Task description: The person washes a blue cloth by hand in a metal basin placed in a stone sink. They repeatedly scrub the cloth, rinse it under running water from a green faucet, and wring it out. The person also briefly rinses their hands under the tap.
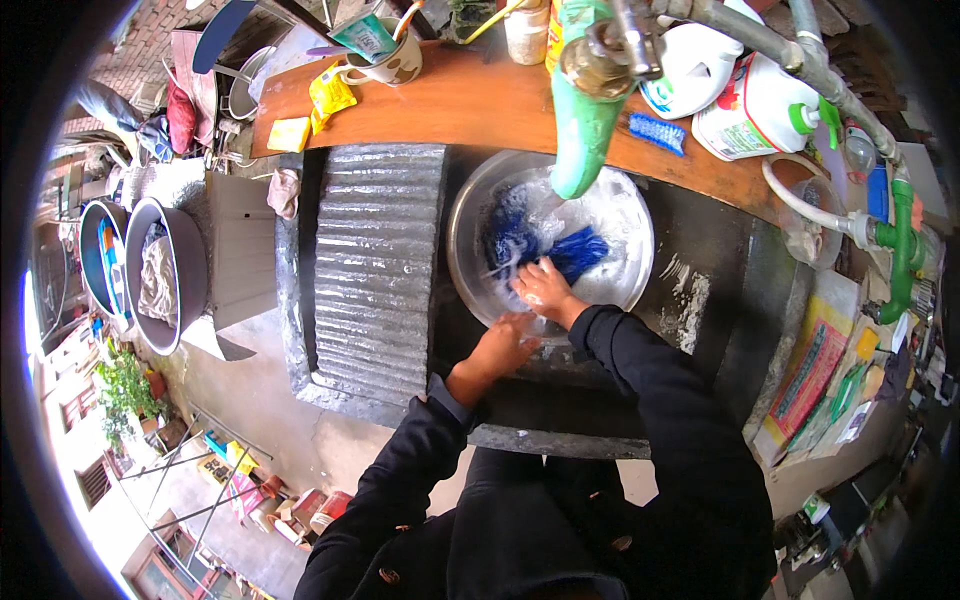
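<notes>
A round metal basin [646, 259] stands in the dark wash sink, holding sudsy water and a wet blue cloth [577, 253]. My right hand [546, 291] reaches into the basin with fingers curled on the cloth, which fans out beyond the thumb. More blue material lies to the left, partly under foam. My left hand [501, 346], slightly blurred, is at the basin's near rim, fingers apart and nothing visible in them. Above the basin hangs a green hose or sleeve [585, 142] fitted to a metal tap [600, 64], with water running from its end.
Left of the basin is a ridged stone washboard [379, 262]. The wooden shelf [465, 97] behind bears yellow soap [289, 135], a mug [394, 64], a blue scrub brush [657, 133] and white detergent bottles [754, 109]. A grey tub [191, 270] with laundry stands far left.
</notes>
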Demonstrator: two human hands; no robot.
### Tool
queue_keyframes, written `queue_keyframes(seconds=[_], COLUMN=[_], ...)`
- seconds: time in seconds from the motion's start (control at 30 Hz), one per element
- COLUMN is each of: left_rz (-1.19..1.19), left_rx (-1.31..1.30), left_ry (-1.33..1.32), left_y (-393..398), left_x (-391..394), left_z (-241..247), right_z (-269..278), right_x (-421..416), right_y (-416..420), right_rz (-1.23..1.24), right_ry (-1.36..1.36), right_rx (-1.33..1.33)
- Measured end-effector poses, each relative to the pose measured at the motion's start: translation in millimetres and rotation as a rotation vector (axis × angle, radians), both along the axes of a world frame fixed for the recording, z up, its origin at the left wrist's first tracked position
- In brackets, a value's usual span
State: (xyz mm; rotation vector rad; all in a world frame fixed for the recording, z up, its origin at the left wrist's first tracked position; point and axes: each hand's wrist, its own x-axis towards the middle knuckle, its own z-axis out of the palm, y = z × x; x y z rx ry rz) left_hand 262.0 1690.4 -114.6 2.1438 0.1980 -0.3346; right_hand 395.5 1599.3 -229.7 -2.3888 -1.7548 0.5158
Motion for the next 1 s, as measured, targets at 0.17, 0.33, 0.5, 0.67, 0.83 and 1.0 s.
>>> queue_keyframes(seconds=[0.17,0.33,0.5,0.67,0.83,1.0], left_rz=[0.721,0.949,1.090,1.148,1.079,1.099], left_rx=[-0.536,-1.708,-1.227,-1.177,-0.938,-0.910], left_ry=[0.250,0.250,0.361,0.321,0.338,0.344], left_y=[10,26,13,-11,-5,13], left_x=[39,76,73,72,73,50], left_z=[-12,-28,-39,-13,-13,-24], right_z=[59,199,193,119,23,26], right_x=[32,-7,-28,-7,41,42], right_y=[6,-15,-10,-4,-9,-3], right_rz=[-0.620,-0.623,-0.833,-0.816,-0.786,-1.294], right_ry=[0.283,1.075,1.005,0.565,0.674,0.277], right_rx=[0.133,0.520,0.631,0.340,0.478,0.101])
